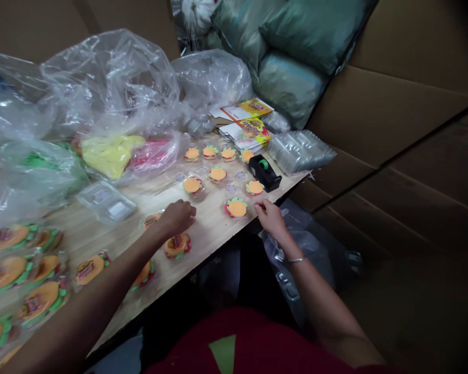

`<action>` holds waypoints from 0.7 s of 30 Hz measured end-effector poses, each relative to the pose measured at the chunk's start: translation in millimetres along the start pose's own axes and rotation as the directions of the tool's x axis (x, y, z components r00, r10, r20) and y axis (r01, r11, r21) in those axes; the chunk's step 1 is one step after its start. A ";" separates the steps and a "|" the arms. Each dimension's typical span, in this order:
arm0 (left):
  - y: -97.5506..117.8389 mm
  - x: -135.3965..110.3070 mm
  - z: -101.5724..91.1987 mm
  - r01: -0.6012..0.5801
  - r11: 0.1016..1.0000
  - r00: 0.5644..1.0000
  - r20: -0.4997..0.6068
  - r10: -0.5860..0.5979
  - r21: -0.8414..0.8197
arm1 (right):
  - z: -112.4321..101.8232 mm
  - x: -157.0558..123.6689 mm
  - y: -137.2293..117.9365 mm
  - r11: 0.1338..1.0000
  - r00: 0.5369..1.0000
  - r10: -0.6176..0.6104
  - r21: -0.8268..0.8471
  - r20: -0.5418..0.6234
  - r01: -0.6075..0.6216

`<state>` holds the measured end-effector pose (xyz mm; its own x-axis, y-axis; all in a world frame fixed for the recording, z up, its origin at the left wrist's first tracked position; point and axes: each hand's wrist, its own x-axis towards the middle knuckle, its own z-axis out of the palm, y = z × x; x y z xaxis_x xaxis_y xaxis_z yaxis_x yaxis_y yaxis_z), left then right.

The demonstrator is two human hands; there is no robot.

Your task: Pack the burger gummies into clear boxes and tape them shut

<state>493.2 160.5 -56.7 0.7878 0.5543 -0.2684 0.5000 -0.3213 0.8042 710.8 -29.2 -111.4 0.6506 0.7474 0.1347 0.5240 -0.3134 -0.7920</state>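
My left hand [179,215] is above the table, fingers curled together. Whatever it may hold is hidden. Just below it lies a toy burger in clear packaging [177,245] with a printed label on its bun. Another labelled toy burger [152,221] is partly covered by my left wrist. Over the table's front edge, my right hand [271,217] has thumb and fingers pinched together; I cannot make out anything between them. Left of those fingertips sits an unlabelled toy burger [237,208] with orange bun and green frill. A second unlabelled one [254,187] lies farther back, by the black tape dispenser [265,174].
Several more toy burgers [217,174] sit toward the back, and labelled ones [8,272] fill the left. Clear plastic shells [300,150] are stacked back right beside printed cartons [244,127]. Bags of yellow [111,153] and pink pieces [154,158] stand behind.
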 end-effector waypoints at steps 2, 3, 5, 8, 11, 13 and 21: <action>5.0 7.4 14.1 0.018 0.999 0.996 -0.090 -0.020 -0.028 | 5.2 7.7 10.0 0.998 0.999 0.016 0.066 0.038 -0.018; 7.4 11.7 25.0 0.034 0.998 0.992 -0.124 -0.040 -0.054 | 9.5 10.2 13.1 0.996 0.998 0.019 0.088 0.054 -0.024; 10.5 22.5 49.4 0.077 0.989 0.979 -0.178 -0.099 -0.126 | 19.0 13.6 16.6 0.989 0.996 0.033 0.139 0.084 -0.044; 11.2 39.4 78.2 0.152 0.948 0.957 -0.200 -0.212 -0.280 | 29.7 15.4 18.9 0.968 0.989 0.072 0.229 0.128 -0.100; 12.4 44.8 88.5 0.172 0.887 0.946 -0.180 -0.271 -0.429 | 33.0 12.4 16.9 0.926 0.979 0.118 0.337 0.168 -0.170; 16.5 37.0 88.5 0.130 0.852 0.949 -0.187 -0.256 -0.508 | 32.1 5.9 10.4 0.891 0.974 0.135 0.408 0.184 -0.201; 29.2 -46.1 88.2 -0.065 0.359 0.992 -0.098 -0.076 -0.931 | 24.3 -57.0 -42.3 0.727 0.951 0.090 0.633 0.294 -0.265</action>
<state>503.2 57.8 -67.6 0.7083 0.6500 -0.2756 -0.2061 0.5637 0.7999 638.2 -44.3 -100.1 0.5048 0.8551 -0.1185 -0.1396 -0.0547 -0.9887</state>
